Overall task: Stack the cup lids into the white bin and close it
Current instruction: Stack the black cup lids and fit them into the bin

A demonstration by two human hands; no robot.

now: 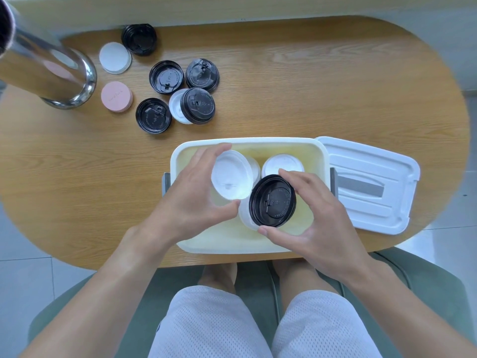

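Note:
The open white bin [180,151] sits at the near edge of the wooden table. Over it my left hand [191,195] grips a white cup lid [231,174] between thumb and fingers. My right hand [312,218] grips a black lid [272,200] that sits on white lids underneath. Another white lid stack [282,161] stands inside the bin at the back right. The bin's white cover [371,182] lies flat to the right of the bin. Several loose black lids [166,76] and white lids [114,57] lie on the table at the far left.
A shiny metal cylinder [51,65] stands at the far left of the table. A pink round lid [116,96] lies beside it. The table [309,86] is oval wood, and my knees and a green chair are below its near edge.

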